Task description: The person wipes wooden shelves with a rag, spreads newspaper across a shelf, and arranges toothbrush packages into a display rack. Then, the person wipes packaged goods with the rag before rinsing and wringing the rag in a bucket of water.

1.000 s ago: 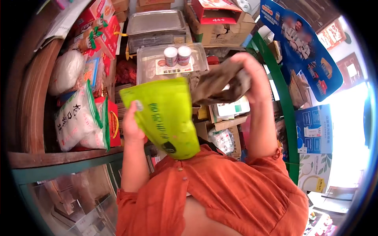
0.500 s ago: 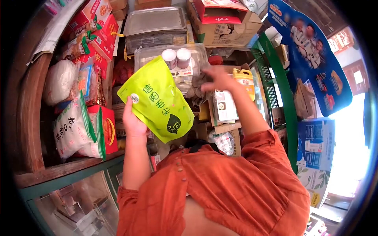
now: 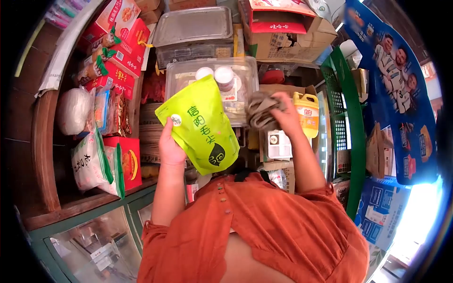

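Observation:
A bright green pouch with dark green characters (image 3: 205, 125) is held up in front of me by my left hand (image 3: 171, 145), its fingers closed on the pouch's left edge. My right hand (image 3: 285, 118) grips a crumpled grey-brown cloth (image 3: 262, 111), just right of the pouch. Behind the pouch, two white-lidded small jars (image 3: 224, 76) stand on a clear plastic container (image 3: 250, 75), partly hidden by the pouch's top. To the right of my right hand is a yellow jug (image 3: 306, 111).
Bagged goods (image 3: 92, 162) and red boxes (image 3: 123, 70) fill the wooden shelf at the left. A metal-lidded container (image 3: 193, 28) and a cardboard box (image 3: 288, 45) stand at the back. A green rack (image 3: 354, 141) and a blue poster board (image 3: 396, 85) are at the right.
The cloth hung loosely from my right hand, then lay behind its spread fingers; now it is bunched in that hand. The pouch has turned its printed front toward me. The view has shifted slightly.

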Motion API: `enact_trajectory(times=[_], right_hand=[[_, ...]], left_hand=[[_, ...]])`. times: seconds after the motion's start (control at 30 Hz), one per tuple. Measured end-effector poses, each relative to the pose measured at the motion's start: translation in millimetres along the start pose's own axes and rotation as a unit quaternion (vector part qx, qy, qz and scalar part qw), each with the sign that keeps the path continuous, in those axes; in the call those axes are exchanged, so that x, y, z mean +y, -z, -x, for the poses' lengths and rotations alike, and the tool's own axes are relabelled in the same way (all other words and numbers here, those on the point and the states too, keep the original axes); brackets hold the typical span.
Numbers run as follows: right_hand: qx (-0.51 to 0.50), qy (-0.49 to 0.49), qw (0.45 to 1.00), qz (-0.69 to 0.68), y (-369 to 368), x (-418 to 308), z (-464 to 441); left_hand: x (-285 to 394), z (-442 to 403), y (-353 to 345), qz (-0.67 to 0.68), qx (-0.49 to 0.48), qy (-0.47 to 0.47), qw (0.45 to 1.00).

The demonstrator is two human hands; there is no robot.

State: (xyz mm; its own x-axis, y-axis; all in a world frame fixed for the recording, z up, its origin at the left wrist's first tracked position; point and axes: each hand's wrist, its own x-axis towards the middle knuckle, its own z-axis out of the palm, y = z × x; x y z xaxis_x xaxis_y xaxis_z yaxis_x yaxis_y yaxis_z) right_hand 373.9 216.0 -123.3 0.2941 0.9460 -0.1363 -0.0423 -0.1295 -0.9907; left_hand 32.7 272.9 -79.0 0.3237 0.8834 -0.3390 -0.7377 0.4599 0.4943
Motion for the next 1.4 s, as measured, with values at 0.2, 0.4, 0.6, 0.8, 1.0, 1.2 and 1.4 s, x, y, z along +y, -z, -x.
enact_trajectory(times=[0.2,0.4,0.6,0.8,1.0,1.2,1.4], right_hand=[[-0.063,0.406,0.881,0.235,-45,-121,34],[-0.030,0.439,0.868,0.232,-76,-92,19],[0.117,0.258,0.951,0.127,11,-7,-25],[0.253,-0.026,0.923,-0.288,89,29,16],[0.182,0.187,0.953,-0.153,27,-116,42],[0.117,0.435,0.830,0.330,-80,-151,2],[0.032,0.392,0.816,0.424,-109,-110,13]], left_hand=[[-68,-24,-32,-0.075,-0.037,0.076,0.994],[-88,-11,-72,-0.123,-0.079,0.029,0.989],[-74,-15,-94,-0.055,-0.127,0.113,0.984],[-32,-26,-114,-0.037,-0.193,0.097,0.976],[-27,-58,-108,-0.041,-0.197,0.110,0.973],[-46,-79,-122,-0.117,-0.180,-0.018,0.977],[-29,-95,-102,0.023,-0.288,0.151,0.946]])
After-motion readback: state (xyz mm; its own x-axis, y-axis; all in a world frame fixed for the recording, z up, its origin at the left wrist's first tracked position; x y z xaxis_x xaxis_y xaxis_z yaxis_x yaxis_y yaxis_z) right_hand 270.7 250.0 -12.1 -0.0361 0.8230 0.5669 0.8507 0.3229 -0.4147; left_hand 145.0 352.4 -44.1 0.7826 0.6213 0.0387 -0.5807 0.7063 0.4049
